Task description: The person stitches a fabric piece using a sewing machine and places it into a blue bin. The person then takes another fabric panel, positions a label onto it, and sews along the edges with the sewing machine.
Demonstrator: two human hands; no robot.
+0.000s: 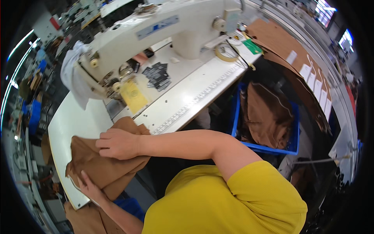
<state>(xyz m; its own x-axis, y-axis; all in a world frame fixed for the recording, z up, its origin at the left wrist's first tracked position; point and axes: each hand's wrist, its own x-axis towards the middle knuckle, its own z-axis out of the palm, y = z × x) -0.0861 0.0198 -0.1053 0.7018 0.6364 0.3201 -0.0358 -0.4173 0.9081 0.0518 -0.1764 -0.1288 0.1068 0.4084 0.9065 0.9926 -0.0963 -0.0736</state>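
A person in a yellow shirt [198, 199] sits at a white sewing machine [159, 29], with both bare hands on a piece of brown cloth [91, 165]. The cloth lies rumpled on the near left part of the pale tabletop [72, 121], directly beneath the right hand [120, 144] and beside the left. Its longer run appears to slant from the lower left, by the left hand [91, 189], toward the upper right, where its far folds come just short of a yellow card [133, 95] below the machine's needle end.

From where I stand, the right hand is the nearer of the two to the needle end. Its forearm crosses from the right, and its fingers are curled close together on top of the cloth; whether they pinch any of it I cannot tell. The left hand reaches up from the lower edge to the cloth's near left edge, thumb side uppermost, fingers partly hidden, so I cannot tell how firmly they hold.

More brown fabric [83, 220] hangs below the tabletop's near corner.
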